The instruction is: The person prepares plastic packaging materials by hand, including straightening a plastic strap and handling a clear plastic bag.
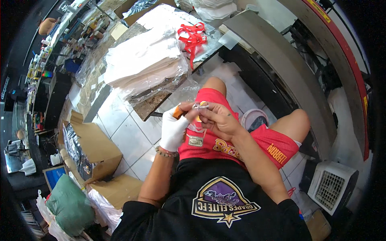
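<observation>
Above my lap, my left hand (173, 126) and my right hand (219, 120) meet fingertip to fingertip. White wrapping covers the left palm and wrist, with an orange band by the fingers. Both hands pinch a small pale, thin piece (200, 107); its kind is too small to make out. The right hand is bare, its fingers curled in. Beyond my hands, a thick stack of white sheets (140, 60) lies on clear plastic on a table. Tangled red ribbon (193, 38) rests beside the stack, one end hanging over the table edge.
Cardboard boxes (98, 146) stand on the tiled floor at left, near a green bag (70, 205). A grey curved machine table (277, 56) is at right, above a vented white unit (330, 186). Past my knee sits a pale bucket (251, 116). Bottles crowd the far-left shelf.
</observation>
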A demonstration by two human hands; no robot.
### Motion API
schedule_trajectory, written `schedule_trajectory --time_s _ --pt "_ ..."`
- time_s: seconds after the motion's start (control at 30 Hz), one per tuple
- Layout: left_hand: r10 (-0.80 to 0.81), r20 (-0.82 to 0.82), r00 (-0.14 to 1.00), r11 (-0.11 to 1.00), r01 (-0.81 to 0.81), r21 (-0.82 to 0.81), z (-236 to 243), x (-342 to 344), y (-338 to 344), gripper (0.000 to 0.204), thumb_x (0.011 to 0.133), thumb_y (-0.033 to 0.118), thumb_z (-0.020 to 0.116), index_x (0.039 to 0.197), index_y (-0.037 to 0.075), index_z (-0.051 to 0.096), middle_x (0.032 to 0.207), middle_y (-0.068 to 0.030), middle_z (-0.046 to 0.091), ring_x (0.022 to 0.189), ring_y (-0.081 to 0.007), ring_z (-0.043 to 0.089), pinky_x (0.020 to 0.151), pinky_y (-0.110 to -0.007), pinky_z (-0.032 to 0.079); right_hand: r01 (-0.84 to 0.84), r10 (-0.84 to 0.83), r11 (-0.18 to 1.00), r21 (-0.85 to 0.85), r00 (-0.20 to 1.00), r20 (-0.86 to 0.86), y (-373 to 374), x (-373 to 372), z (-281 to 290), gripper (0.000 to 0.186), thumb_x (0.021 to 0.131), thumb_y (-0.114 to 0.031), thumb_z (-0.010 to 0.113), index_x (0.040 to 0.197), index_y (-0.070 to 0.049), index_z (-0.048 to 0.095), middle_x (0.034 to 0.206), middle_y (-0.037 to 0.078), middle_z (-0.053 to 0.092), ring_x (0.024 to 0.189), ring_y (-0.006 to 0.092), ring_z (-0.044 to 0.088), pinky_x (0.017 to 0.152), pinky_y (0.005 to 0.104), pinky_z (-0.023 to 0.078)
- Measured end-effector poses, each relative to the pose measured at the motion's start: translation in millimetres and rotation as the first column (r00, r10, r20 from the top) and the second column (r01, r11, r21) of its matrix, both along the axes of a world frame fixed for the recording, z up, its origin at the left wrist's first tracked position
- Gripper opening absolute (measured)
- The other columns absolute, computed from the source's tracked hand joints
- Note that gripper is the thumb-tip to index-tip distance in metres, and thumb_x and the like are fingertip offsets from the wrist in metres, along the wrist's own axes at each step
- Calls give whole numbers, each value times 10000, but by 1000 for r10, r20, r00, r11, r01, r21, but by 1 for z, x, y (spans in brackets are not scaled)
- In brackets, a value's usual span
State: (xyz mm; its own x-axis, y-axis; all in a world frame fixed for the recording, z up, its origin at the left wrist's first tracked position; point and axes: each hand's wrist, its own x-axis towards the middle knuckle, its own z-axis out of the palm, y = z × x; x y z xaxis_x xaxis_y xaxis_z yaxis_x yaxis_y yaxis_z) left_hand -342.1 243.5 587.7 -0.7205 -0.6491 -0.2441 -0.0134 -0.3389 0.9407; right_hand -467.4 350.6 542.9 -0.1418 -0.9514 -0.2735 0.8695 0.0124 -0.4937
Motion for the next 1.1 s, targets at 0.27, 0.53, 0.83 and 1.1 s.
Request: schedule_trajectory --time_s 0.27,0.53,0.83,1.1 --pt "-239 -19 971 951 231 -204 -9 4 -11 201 735 32 773 924 2 709 812 -9 615 755 -88 565 668 -241 445 -125 129 990 64 990 -55 10 -4 9 131 933 -193 622 987 -75 609 861 -2 626 698 57 571 640 198 486" --pt "-154 -139 978 941 103 -323 -19 5 4 134 698 10 773 805 9 692 805 -49 607 747 -132 572 662 -249 440 -68 -174 968 -240 504 -846 13 -21 10 126 918 -157 632 912 -31 639 848 -3 617 682 107 542 617 257 447" --pt "-238 -122 964 222 -68 -973 -14 -3 25 331 537 -42 728 822 122 698 814 -22 626 691 -214 588 594 -337 469 17 59 977 210 935 -350 38 -22 26 171 905 -116 643 1007 21 644 908 63 672 810 121 644 745 226 521" --pt "-285 56 957 181 111 -977 -15 -5 30 268 583 97 795 823 136 683 950 -24 619 866 -236 593 706 -350 478 105 89 981 162 504 -859 46 -25 23 223 778 25 678 982 19 589 849 98 682 773 154 665 674 283 512"
